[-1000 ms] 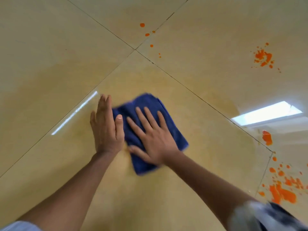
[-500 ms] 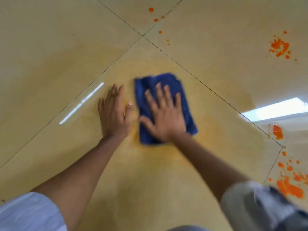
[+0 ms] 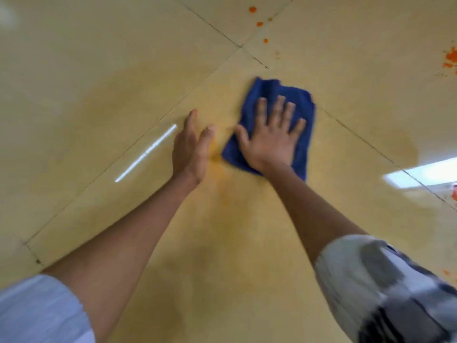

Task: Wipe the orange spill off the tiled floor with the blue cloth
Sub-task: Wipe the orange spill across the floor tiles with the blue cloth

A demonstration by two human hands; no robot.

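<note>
A folded blue cloth (image 3: 305,105) lies flat on the beige tiled floor (image 3: 99,70). My right hand (image 3: 272,137) presses down on the cloth with its fingers spread. My left hand (image 3: 190,147) rests flat on the bare tile just left of the cloth, holding nothing. A faint orange smear (image 3: 217,169) stains the tile between and below my hands. Small orange drops (image 3: 258,23) dot the floor beyond the cloth. A larger orange splatter (image 3: 451,58) sits at the right edge.
Dark grout lines cross at a tile corner (image 3: 241,47) just beyond the cloth. A bright window reflection (image 3: 425,174) shines on the floor at right, with a thin light streak (image 3: 146,153) at left. More orange (image 3: 454,194) shows at the far right edge.
My right hand has slid the cloth away from me and to the right, off my left hand's side. A gap now separates the cloth from my left hand.
</note>
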